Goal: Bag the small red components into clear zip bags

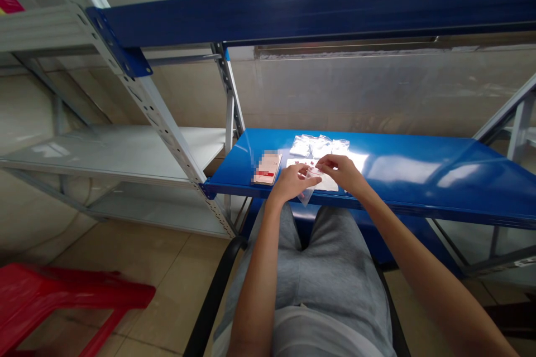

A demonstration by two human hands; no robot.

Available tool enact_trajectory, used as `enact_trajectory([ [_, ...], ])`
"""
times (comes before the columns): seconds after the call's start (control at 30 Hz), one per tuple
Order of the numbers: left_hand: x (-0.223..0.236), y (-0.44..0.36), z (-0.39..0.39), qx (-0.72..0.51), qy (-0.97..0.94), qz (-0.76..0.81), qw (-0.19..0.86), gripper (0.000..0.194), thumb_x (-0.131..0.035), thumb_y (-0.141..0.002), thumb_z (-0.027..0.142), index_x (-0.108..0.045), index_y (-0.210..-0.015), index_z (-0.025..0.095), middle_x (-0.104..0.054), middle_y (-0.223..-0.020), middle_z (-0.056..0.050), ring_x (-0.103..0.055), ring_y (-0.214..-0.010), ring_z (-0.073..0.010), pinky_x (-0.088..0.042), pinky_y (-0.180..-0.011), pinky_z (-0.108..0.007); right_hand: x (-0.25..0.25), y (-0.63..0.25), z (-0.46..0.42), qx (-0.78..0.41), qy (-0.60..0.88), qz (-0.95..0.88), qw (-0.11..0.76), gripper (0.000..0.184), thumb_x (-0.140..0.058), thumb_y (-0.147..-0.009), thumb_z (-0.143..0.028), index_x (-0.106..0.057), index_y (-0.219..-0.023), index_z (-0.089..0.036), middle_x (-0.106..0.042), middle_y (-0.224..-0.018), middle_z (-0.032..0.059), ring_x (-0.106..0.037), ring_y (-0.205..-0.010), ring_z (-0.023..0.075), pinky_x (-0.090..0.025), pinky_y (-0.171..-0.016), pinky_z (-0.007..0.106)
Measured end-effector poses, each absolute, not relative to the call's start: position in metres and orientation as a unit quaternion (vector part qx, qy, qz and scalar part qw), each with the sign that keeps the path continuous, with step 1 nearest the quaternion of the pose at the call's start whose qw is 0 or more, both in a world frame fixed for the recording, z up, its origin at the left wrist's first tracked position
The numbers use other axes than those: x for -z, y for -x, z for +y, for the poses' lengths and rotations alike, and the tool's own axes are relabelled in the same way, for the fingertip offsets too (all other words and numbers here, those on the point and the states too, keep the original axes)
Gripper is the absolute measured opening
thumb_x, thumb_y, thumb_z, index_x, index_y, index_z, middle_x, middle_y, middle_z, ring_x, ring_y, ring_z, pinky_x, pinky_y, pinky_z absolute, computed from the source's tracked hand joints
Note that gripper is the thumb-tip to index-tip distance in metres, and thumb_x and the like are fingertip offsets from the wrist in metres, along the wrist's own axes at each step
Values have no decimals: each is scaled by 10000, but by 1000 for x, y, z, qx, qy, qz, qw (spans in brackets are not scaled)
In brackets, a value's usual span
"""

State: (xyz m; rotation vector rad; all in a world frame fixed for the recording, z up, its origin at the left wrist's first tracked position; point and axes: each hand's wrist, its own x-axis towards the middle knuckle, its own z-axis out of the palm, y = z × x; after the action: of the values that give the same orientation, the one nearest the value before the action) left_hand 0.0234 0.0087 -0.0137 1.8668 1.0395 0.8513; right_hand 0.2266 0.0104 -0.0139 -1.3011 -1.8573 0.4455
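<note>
A small clear plastic bag (307,196) hangs over the front edge of the blue shelf, pinched between the thumb and fingers of my left hand (288,183). My right hand (341,172) meets it from the other side, fingertips closed together at the bag's upper edge. Whether a small piece is also between those right fingers cannot be made out. Beneath both hands lies a white sheet (330,183), partly covered by them. Several tiny dark red pieces (298,163) lie at its far side.
Behind the sheet lie several clear plastic bags (321,146). A booklet-like item (268,169), partly blurred out, rests at the left of the blue shelf (419,173). A blue beam (318,11) crosses overhead, and a metal upright (154,106) stands left. A red stool (71,295) is on the floor.
</note>
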Motion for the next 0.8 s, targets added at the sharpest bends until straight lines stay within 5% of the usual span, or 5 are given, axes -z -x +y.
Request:
enact_trajectory([
  [0.5, 13, -21, 9, -339, -752, 426, 372, 523, -782, -783, 516, -707, -1159, 161, -750, -1105, -99, -723, -923, -228, -569, -697, -272, 12, -233, 12, -179, 535, -734, 379, 313, -565, -906, -415, -744, -824, -172, -707, -721, 43, -575, -670, 172, -391, -623, 281],
  [0.8, 13, -19, 11, -331, -750, 444, 362, 555, -778, -781, 540, -698, -1172, 154, -745, -1157, -107, -720, -980, -241, -572, -763, -292, 45, -241, 28, -47, 629, -716, 300, 182, -618, -893, -237, -775, -934, -157, -749, -823, 84, -649, -736, 200, -430, -678, 283],
])
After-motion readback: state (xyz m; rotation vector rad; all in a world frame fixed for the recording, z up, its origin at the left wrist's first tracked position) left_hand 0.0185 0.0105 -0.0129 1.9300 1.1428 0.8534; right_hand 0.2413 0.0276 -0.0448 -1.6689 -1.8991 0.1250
